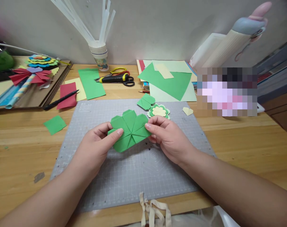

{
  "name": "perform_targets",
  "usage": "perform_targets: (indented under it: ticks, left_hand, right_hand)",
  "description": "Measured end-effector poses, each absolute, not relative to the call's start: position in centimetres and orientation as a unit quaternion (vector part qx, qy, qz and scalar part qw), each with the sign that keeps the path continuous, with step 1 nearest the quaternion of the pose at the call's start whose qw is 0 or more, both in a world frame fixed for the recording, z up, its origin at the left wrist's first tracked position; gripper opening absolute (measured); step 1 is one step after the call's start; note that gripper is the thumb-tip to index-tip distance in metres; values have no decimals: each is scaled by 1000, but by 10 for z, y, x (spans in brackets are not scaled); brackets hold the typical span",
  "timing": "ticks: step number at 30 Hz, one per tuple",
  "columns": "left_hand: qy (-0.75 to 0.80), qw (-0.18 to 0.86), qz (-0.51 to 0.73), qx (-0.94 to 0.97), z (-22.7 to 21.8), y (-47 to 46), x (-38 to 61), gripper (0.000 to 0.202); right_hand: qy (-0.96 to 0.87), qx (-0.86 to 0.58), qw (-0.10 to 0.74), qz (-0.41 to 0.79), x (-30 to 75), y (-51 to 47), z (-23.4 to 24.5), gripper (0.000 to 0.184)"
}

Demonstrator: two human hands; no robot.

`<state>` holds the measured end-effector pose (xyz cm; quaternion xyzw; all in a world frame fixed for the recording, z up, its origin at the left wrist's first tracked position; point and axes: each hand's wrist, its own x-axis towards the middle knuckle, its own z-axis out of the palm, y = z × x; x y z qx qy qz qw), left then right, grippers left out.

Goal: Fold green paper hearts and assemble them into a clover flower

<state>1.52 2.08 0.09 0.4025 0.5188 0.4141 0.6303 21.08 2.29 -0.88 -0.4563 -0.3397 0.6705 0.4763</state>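
A green folded paper flower (130,127), creased from its centre into several petals, is held up over the grey cutting mat (138,176). My left hand (98,140) pinches its left side, thumb on top and fingers curled behind. On the right edge, my right hand (168,135) grips it the same way between thumb and fingers. Just beyond it lie a smaller green folded paper piece (146,101) and a layered green and cream paper flower (159,111). A small cream paper heart (188,111) rests near the mat's upper right corner.
Behind the mat lie a yellow-black utility knife (115,78), scissors (129,82) and coloured paper sheets (169,78). A paper cup (101,60) holds white sticks. At left are a black pen (60,100), a green paper square (55,124) and a finished paper flower (31,75).
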Motion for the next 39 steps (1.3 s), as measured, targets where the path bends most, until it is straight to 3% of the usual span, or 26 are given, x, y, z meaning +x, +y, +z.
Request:
perform_targets:
  ticks: [9,21,39]
  left_hand:
    - [509,642,393,417,-1,20,14,18]
    - [513,610,368,479,2,19,20,18]
    - [510,652,292,480,0,18,18,18]
  right_hand:
    - [-384,-451,433,680,210,21,-6,26]
    - [-367,-462,437,678,210,19,-8,30]
    - [-395,-462,426,670,208,12,-6,28]
